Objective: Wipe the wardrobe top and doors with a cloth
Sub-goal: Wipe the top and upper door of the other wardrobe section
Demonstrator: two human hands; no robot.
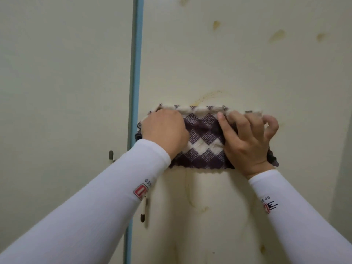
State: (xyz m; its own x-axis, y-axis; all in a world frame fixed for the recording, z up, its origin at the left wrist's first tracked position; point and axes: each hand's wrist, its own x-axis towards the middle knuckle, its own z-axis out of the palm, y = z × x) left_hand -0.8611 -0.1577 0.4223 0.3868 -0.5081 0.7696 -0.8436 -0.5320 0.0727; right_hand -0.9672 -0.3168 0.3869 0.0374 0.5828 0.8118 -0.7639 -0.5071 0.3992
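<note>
We were on the door-wiping step: both hands pressed the checked cloth [204,139] flat against the cream door [247,73] at centre frame. Our left hand [164,130] bunched its left end, our right hand [247,140] spread over the right end, fingers curled on the top edge. Yellowish stains [277,35] sat at upper right, so we judged the next move a firm sweep upward. The wardrobe top lay out of frame; a handle [143,212] at lower centre was blurred
</note>
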